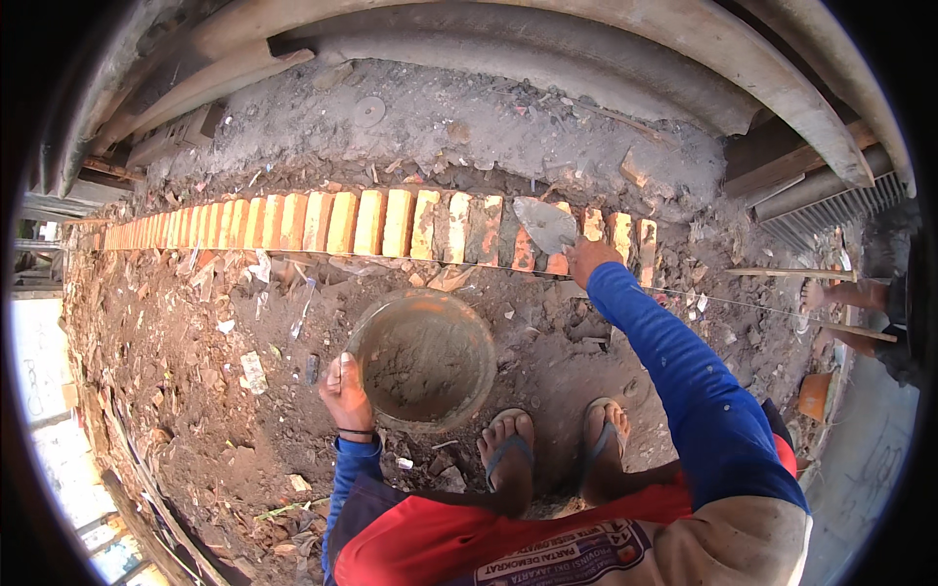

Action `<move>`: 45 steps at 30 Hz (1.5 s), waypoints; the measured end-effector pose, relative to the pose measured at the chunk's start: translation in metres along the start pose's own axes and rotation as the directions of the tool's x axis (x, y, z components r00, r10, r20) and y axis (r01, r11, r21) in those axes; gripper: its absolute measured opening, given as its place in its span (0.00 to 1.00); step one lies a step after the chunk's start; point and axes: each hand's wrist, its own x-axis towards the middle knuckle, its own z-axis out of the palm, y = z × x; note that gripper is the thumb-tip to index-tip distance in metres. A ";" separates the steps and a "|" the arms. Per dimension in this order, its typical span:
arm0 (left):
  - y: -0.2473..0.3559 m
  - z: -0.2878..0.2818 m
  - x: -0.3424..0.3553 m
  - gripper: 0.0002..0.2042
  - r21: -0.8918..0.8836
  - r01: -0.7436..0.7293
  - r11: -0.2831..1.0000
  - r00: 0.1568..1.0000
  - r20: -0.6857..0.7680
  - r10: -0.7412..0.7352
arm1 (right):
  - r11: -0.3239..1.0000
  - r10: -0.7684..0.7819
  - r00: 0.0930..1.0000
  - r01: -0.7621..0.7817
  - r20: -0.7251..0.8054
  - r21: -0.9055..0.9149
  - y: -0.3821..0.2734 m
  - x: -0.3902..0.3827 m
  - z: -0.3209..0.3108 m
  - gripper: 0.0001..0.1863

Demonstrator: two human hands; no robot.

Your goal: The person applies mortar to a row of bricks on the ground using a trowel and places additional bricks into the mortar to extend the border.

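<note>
My right hand [591,259] is closed round the handle of a trowel [547,225]. Its grey, pointed blade lies over the right part of a long row of bricks [369,223], set side by side in a line. Mortar smears several bricks near the blade. My left hand [345,396] is closed in a fist at the left rim of a round basin [489,376], and what its fingers may hold is hidden. Grey wet mortar [420,361] lies in the basin. A thin string [699,296] runs along the near side of the row.
My sandalled feet [508,454] stand just right of the basin. Rubble and litter cover the brown soil [195,410]. Curved grey sheets [547,54] lie beyond the bricks. At the right are wooden sticks [782,273], another person's foot [816,293] and an orange pot [814,396].
</note>
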 end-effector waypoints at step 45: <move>0.034 0.021 -0.038 0.11 0.316 -0.169 0.934 0.974 0.196 0.110 | 0.506 -0.765 0.603 0.781 0.227 -0.366 -0.090 -0.158 0.040 0.15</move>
